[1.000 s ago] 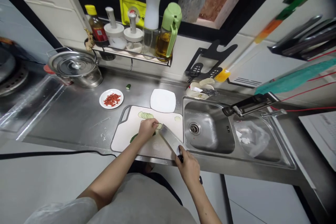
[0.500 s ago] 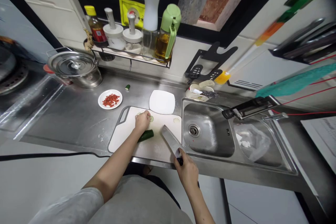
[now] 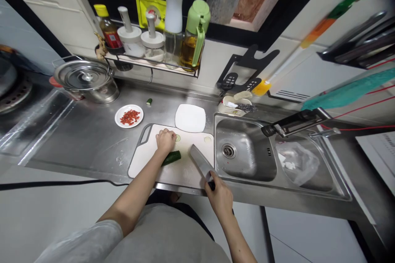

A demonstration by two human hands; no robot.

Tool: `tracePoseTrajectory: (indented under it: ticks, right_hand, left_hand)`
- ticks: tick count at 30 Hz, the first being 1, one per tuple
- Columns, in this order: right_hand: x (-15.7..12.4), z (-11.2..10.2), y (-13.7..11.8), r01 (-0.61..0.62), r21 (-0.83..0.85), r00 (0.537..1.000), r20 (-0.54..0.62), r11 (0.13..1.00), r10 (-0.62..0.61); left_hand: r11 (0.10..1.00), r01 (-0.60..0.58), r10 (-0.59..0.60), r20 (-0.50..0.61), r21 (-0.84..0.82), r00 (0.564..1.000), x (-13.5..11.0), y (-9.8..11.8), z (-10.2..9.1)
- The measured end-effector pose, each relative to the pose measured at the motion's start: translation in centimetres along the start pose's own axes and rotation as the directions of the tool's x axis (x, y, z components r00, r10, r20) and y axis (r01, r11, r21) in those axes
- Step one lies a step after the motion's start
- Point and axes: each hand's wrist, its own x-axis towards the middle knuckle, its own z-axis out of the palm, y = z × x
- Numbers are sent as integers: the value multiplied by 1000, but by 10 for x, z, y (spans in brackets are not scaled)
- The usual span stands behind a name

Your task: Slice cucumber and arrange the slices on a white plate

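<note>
My right hand (image 3: pixel 219 195) grips the black handle of a kitchen knife (image 3: pixel 201 162), its broad blade resting over the right half of the white cutting board (image 3: pixel 188 174). On the board's upper left, my left hand (image 3: pixel 166 139) is closed, fingers curled down at the surface; whatever they hold is hidden. Just right of those fingers lies a thin cucumber slice (image 3: pixel 178 137). A dark green piece of cucumber (image 3: pixel 173 157) sits below the hand, partly covered by the wrist. Another pale slice (image 3: pixel 207 139) is near the board's upper right corner.
Behind the board stand a white square plate (image 3: pixel 190 118) and a round plate (image 3: pixel 141 120) of red pieces. A cucumber end (image 3: pixel 149 101) lies on the counter. The sink (image 3: pixel 247 172) borders the board on the right; a lidded steel pot (image 3: pixel 106 92) stands back left.
My left hand has shifted slightly left on the board, and its fingers now cover the spot where another slice showed. The knife and my right hand have barely moved.
</note>
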Motion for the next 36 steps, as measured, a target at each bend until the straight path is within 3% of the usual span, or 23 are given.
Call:
tracePoseTrajectory:
  ticks: [3,7,11,17,27,36]
  right_hand:
    - [1,-2,-4,-50,29,998,27,998,49]
    - [3,-4,-7,-146,52,985,104,988,140]
    - [6,-3,-10,-183,68,970,175,981,169]
    - [14,-6,-30,-117,88,955,285,989,87]
    - [17,-15,-72,3,35,922,387,999,-16]
    - [16,-16,-79,43,38,892,449,998,-55]
  left_hand:
    - [996,-70,67,-54,-61,996,-13,-8,-2]
    - [939,-279,272,-63,-203,960,-42,-21,-9]
    - [914,-337,333,-57,-227,941,-65,-30,-16]
    - [820,-540,543,-39,-190,839,-73,-34,-11]
    - [790,-575,572,-83,-215,816,-75,-42,0]
    - [789,-582,579,-77,-197,812,-76,-41,1]
